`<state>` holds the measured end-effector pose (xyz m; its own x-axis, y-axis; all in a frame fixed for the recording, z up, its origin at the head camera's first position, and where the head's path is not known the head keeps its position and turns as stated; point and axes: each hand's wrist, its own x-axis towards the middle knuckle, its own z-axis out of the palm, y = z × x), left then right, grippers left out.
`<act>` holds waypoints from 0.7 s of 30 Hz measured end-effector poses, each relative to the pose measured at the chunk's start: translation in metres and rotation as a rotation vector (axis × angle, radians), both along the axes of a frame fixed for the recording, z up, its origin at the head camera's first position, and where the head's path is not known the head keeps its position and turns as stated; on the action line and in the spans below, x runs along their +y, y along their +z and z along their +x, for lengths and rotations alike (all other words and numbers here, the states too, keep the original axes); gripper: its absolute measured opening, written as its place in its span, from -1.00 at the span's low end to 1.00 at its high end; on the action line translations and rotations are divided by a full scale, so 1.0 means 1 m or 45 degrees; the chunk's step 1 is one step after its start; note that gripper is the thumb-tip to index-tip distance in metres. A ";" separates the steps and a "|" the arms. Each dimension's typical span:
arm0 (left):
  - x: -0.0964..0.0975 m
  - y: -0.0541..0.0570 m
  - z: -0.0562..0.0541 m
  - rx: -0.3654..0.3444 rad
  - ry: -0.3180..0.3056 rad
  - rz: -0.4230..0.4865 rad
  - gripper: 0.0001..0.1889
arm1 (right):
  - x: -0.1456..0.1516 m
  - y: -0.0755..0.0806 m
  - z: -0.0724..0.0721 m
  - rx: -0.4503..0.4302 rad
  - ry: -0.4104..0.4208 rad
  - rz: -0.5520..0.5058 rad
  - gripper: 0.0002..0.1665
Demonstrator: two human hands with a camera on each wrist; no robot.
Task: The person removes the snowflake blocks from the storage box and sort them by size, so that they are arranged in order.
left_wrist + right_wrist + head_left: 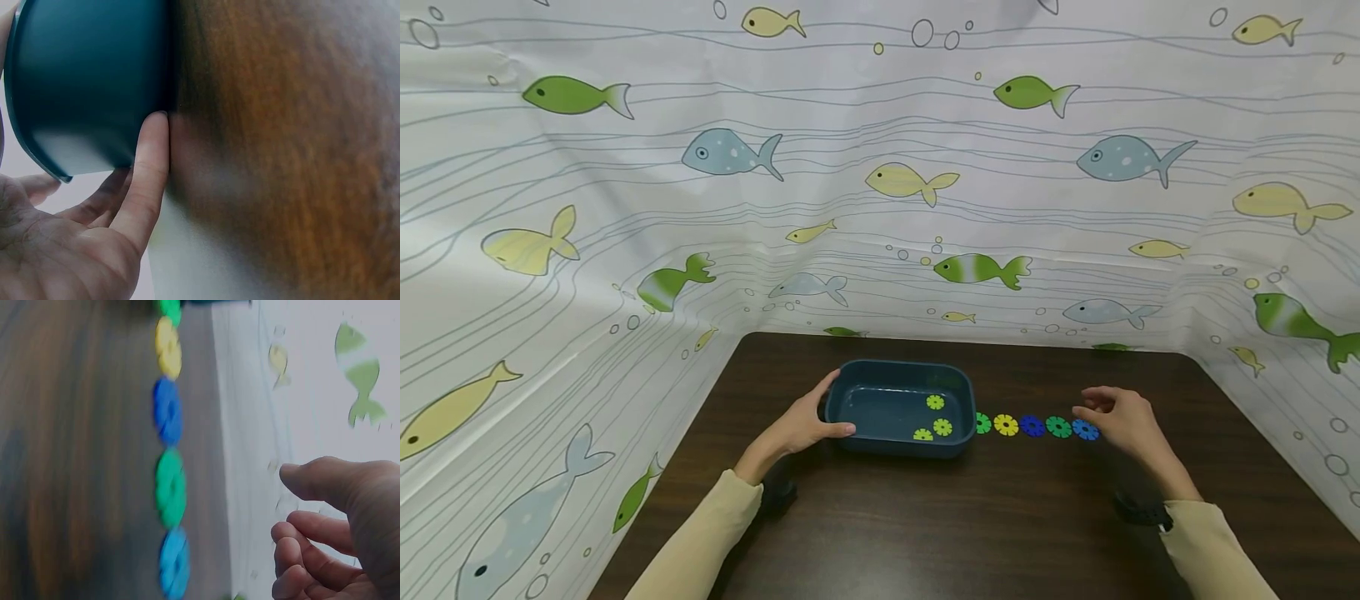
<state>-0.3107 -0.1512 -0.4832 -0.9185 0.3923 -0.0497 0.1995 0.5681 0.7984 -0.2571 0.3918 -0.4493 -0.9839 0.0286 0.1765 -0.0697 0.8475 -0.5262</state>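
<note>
My left hand (797,427) grips the left end of a dark teal plastic tub (895,447), thumb at the near rim. In the left wrist view its fingers (147,172) lie against the tub's outer wall, low beside the tabletop. Inside the tub are three yellow-green notched discs (935,402). My right hand (1126,423) hovers by the right end of a row of discs, fingers loosely bent, holding nothing. Nearest it is a light blue disc (1084,430); leftward follow a green disc (1059,427), a dark blue disc (1032,426), a yellow disc (1006,425) and another green disc (982,423) beside the tub.
The dark wood table (925,525) carries the tub and the row. White sheeting (880,242) printed with fish rises behind it and along both sides. Each wrist wears a dark strap, the right strap (1142,510) by the sleeve's cuff.
</note>
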 end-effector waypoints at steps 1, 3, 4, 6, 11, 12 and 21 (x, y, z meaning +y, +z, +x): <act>0.000 0.000 0.000 0.001 -0.001 -0.001 0.29 | -0.007 0.003 -0.001 0.006 0.015 -0.002 -0.42; 0.000 0.000 0.000 0.000 -0.001 -0.001 0.29 | -0.021 0.009 -0.002 0.010 0.050 -0.018 -0.43; -0.001 0.000 0.000 -0.003 0.000 0.001 0.29 | -0.029 0.011 -0.003 0.011 0.066 -0.024 -0.44; -0.001 0.000 0.000 -0.007 0.003 0.008 0.28 | -0.045 0.016 -0.004 -0.003 0.104 -0.043 -0.45; -0.001 0.000 0.000 -0.009 0.008 0.023 0.29 | -0.082 0.024 -0.010 -0.050 0.200 -0.069 -0.49; -0.001 0.000 0.000 -0.009 0.008 0.024 0.29 | -0.088 0.025 -0.011 -0.058 0.220 -0.074 -0.50; 0.000 0.000 0.000 -0.007 0.013 0.021 0.26 | -0.137 0.026 -0.027 -0.072 0.357 -0.121 -0.53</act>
